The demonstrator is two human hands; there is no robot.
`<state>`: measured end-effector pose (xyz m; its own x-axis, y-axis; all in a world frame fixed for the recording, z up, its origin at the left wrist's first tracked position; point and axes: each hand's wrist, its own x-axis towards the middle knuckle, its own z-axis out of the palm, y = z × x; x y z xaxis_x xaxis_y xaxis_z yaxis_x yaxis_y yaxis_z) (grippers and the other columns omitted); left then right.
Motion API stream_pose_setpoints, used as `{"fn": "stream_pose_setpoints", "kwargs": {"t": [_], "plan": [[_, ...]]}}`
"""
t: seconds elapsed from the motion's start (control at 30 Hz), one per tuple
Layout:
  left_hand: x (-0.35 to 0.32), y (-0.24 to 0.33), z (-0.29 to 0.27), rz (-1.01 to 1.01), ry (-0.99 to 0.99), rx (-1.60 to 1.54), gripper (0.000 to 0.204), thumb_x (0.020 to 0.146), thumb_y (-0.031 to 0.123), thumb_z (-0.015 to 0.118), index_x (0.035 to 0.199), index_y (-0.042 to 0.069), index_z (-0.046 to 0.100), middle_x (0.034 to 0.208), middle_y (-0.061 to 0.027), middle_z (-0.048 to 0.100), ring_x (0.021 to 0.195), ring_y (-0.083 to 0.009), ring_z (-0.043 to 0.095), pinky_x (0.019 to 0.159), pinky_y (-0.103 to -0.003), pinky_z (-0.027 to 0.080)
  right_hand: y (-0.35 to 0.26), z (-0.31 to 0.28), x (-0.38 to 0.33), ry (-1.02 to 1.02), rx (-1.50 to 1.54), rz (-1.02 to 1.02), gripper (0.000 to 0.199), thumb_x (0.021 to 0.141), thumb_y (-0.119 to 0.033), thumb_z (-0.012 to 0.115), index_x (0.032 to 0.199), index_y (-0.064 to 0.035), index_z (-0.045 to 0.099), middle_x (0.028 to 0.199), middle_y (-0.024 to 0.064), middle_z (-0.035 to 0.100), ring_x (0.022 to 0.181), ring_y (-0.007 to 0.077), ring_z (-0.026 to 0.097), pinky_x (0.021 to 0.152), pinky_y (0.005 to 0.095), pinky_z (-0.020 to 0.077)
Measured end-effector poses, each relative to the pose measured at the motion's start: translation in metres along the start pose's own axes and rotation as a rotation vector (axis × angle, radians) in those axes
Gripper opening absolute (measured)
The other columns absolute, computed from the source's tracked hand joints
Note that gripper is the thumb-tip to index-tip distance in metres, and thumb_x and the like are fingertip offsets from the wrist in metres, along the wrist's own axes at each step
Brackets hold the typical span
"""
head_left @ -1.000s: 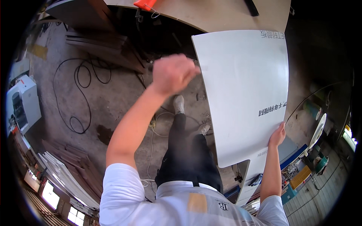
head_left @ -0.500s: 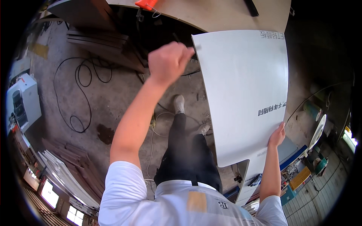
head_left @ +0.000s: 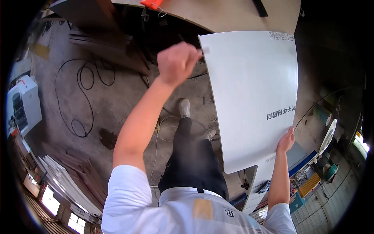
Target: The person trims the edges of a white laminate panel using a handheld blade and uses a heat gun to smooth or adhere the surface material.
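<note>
A large white panel (head_left: 249,97) with rounded corners and some dark print is held up in front of me. My left hand (head_left: 177,62) is a closed fist at its upper left corner, fingers pinched on a small tab at the panel's edge. Lower down, my right hand (head_left: 286,141) grips the right edge near the bottom corner. Under the panel I see my dark trousers and light shoes (head_left: 184,107) on the concrete floor.
A pale workbench (head_left: 233,15) with an orange tool (head_left: 152,4) runs along the top. Black cables (head_left: 83,97) loop on the floor at left, near a white machine (head_left: 25,103). White strips (head_left: 66,183) are stacked at lower left. Another white panel (head_left: 265,175) stands at lower right.
My left fist has moved up and right, from just short of the panel's corner to closing on it. The panel has tilted slightly; my right hand has kept its grip.
</note>
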<state>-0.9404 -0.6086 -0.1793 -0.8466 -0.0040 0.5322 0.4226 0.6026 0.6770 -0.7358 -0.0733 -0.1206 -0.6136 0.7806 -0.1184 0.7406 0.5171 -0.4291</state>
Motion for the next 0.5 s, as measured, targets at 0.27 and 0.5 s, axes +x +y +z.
{"fn": "stream_pose_setpoints", "kwargs": {"t": [0.27, 0.5], "plan": [[0.035, -0.030, -0.006, 0.136, -0.011, 0.278, 0.036, 0.099, 0.039, 0.072, 0.074, 0.016, 0.060, 0.068, -0.0039, 0.057, 0.062, -0.0271, 0.063, 0.051, -0.040, 0.046, -0.014, -0.003, -0.010, -0.024, -0.028, 0.001, 0.067, 0.111, -0.058, 0.049, 0.133, -0.0002, 0.074, 0.126, 0.0128, 0.078, 0.117, 0.0254, 0.072, 0.103, 0.0348, 0.0501], [0.037, -0.013, 0.002, -0.536, -0.128, -0.485, 0.029, 0.101, 0.034, 0.079, 0.107, 0.006, 0.078, 0.078, -0.0006, 0.070, 0.078, -0.0064, 0.064, 0.072, -0.027, 0.051, -0.013, -0.003, -0.008, -0.006, 0.007, 0.013, 0.066, 0.111, -0.056, 0.050, 0.131, 0.0022, 0.075, 0.124, 0.0123, 0.079, 0.113, 0.0230, 0.073, 0.101, 0.0322, 0.0507]]}}
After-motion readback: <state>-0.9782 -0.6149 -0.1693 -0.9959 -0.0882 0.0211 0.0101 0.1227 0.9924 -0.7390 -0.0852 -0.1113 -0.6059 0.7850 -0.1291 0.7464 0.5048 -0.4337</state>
